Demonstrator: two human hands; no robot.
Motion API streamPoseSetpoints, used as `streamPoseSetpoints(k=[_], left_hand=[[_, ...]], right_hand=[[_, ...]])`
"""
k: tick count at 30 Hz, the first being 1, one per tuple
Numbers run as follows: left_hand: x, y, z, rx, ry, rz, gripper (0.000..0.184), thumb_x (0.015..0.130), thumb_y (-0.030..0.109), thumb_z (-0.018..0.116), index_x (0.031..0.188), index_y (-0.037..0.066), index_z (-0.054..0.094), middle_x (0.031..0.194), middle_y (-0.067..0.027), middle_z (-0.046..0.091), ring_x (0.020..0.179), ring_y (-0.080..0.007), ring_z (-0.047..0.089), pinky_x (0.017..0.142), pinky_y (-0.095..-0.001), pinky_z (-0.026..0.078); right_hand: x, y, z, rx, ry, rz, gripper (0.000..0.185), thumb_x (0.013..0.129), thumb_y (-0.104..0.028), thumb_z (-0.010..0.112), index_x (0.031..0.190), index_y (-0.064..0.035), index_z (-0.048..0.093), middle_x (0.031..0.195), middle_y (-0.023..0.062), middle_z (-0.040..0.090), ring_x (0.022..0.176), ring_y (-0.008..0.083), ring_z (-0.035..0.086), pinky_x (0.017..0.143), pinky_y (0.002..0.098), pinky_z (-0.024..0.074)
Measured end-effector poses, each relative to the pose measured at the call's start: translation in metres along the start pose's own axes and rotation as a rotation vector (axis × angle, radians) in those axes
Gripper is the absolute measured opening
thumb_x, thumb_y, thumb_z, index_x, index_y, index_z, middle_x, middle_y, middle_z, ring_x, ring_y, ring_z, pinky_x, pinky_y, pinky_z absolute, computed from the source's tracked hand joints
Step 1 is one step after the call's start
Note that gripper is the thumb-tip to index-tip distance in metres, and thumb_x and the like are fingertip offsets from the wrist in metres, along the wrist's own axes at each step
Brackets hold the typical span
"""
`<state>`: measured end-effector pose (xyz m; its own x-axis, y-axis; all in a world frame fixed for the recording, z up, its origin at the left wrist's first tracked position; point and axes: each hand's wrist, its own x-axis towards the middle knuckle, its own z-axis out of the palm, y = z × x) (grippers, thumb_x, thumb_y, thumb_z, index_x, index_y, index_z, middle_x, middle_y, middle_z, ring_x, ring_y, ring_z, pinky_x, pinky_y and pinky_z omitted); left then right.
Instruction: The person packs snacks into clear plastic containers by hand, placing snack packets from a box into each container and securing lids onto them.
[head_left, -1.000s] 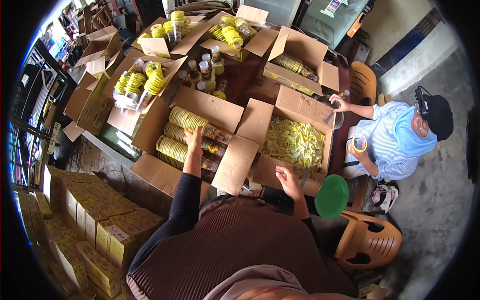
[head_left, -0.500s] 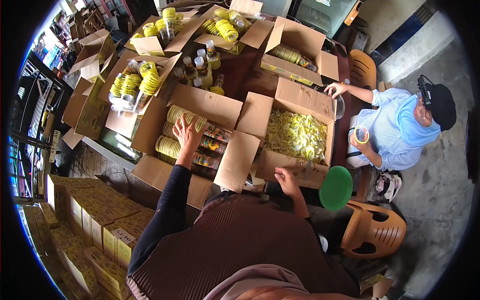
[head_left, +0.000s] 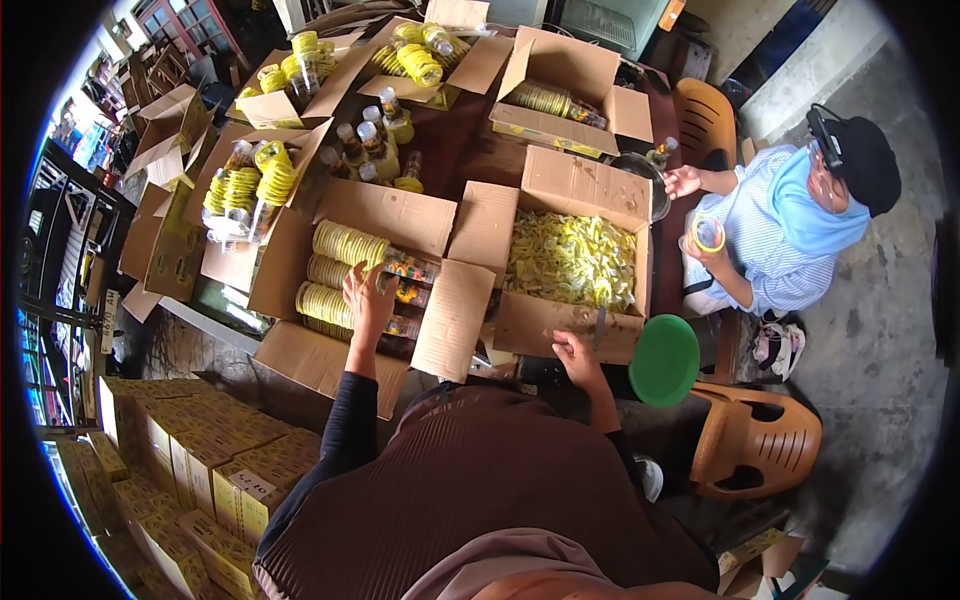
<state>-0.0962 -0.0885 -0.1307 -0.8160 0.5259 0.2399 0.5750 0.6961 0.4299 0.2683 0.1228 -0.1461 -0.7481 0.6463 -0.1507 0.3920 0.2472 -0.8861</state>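
Head cam's got left hand (head_left: 370, 305) fingers spread over yellow-ringed stacks (head_left: 350, 242), can't tell if gripping, right hand (head_left: 578, 358) loosely open by a carton flap (head_left: 545, 325).

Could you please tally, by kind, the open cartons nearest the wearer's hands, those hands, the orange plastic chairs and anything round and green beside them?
Open cartons: 2 (container carton, packet carton)
Wearer's hands: 2 (left hand, right hand)
Orange plastic chairs: 2
Green round plastic piece: 1
Total: 7
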Motion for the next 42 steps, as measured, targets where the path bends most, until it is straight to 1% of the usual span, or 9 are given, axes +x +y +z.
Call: streamPoseSetpoints(k=[12,18,24,31,35,38,40,41,42], left_hand=[[-0.059,0.068,0.003,-0.115,0.002,0.211,0.038,0.078,0.023,0.075,0.113,0.013,0.065,0.118,-0.0091,0.059,0.113,-0.0304,0.052,0.101,-0.0494,0.034],[-0.095,0.099,-0.003,-0.081,-0.021,0.134,0.036,0.079,0.022,0.074,0.112,0.012,0.065,0.118,-0.0076,0.060,0.118,-0.0283,0.051,0.105,-0.0482,0.031],[-0.117,0.104,-0.012,-0.101,0.015,0.030,0.032,0.080,0.022,0.073,0.110,0.012,0.067,0.115,-0.0061,0.061,0.119,-0.0286,0.051,0.108,-0.0560,0.025],[-0.074,0.083,-0.033,-0.116,0.198,0.096,0.031,0.078,0.020,0.074,0.107,0.010,0.067,0.109,-0.0086,0.064,0.108,-0.0291,0.056,0.097,-0.0463,0.036],[-0.024,0.070,-0.036,-0.156,0.110,0.074,0.028,0.083,0.022,0.071,0.107,0.010,0.067,0.109,-0.0090,0.064,0.109,-0.0295,0.056,0.101,-0.0516,0.033],[0.019,0.073,-0.033,-0.143,0.097,0.091,0.026,0.083,0.023,0.070,0.106,0.010,0.068,0.110,-0.0083,0.065,0.111,-0.0290,0.056,0.103,-0.0542,0.032],[0.051,0.063,-0.021,-0.174,0.140,0.153,0.026,0.083,0.023,0.071,0.105,0.010,0.068,0.110,-0.0081,0.065,0.111,-0.0285,0.056,0.104,-0.0541,0.032],[0.066,0.062,-0.022,-0.154,0.093,0.147,0.027,0.082,0.024,0.071,0.106,0.011,0.068,0.110,-0.0071,0.065,0.111,-0.0284,0.056,0.104,-0.0533,0.034],[0.081,0.061,-0.022,-0.157,0.078,0.156,0.027,0.082,0.024,0.071,0.106,0.011,0.068,0.110,-0.0071,0.065,0.111,-0.0284,0.056,0.104,-0.0533,0.034]], right_hand=[[-0.025,0.038,-0.064,0.006,0.075,0.004,0.034,0.094,-0.015,0.061,0.124,-0.0009,0.055,0.115,0.0165,0.064,0.098,0.0242,0.067,0.083,0.0331,0.0527],[-0.022,0.053,-0.073,0.027,-0.001,-0.054,0.033,0.093,-0.014,0.062,0.122,0.0001,0.056,0.114,0.0164,0.065,0.097,0.0256,0.067,0.083,0.0331,0.0533],[-0.008,0.043,-0.074,-0.078,-0.139,-0.075,0.030,0.093,-0.012,0.061,0.121,-0.0023,0.057,0.114,0.0153,0.063,0.094,0.0241,0.067,0.078,0.0323,0.0543],[0.020,0.048,-0.050,-0.073,-0.198,-0.199,0.029,0.089,-0.004,0.064,0.117,-0.0009,0.059,0.107,0.0153,0.063,0.092,0.0241,0.066,0.079,0.0329,0.0536],[0.017,0.021,-0.022,-0.012,-0.337,-0.227,0.019,0.090,-0.004,0.063,0.108,0.0007,0.064,0.103,0.0138,0.066,0.093,0.0225,0.067,0.082,0.0315,0.0536],[0.006,0.007,0.004,-0.239,-0.599,-0.078,0.030,0.087,-0.023,0.068,0.107,-0.0004,0.065,0.105,0.0180,0.067,0.096,0.0280,0.067,0.082,0.0363,0.0527],[0.000,0.034,0.039,-0.355,-0.617,-0.029,0.048,0.083,-0.033,0.068,0.120,-0.0027,0.059,0.116,0.0211,0.061,0.103,0.0343,0.062,0.090,0.0426,0.0491],[-0.009,0.035,0.053,-0.281,-0.481,-0.018,0.063,0.081,-0.032,0.071,0.130,-0.0001,0.049,0.125,0.0247,0.053,0.110,0.0366,0.057,0.096,0.0453,0.0453],[-0.009,0.040,0.067,-0.274,-0.473,-0.004,0.063,0.081,-0.032,0.071,0.130,-0.0001,0.049,0.125,0.0247,0.053,0.110,0.0366,0.057,0.096,0.0453,0.0453]])
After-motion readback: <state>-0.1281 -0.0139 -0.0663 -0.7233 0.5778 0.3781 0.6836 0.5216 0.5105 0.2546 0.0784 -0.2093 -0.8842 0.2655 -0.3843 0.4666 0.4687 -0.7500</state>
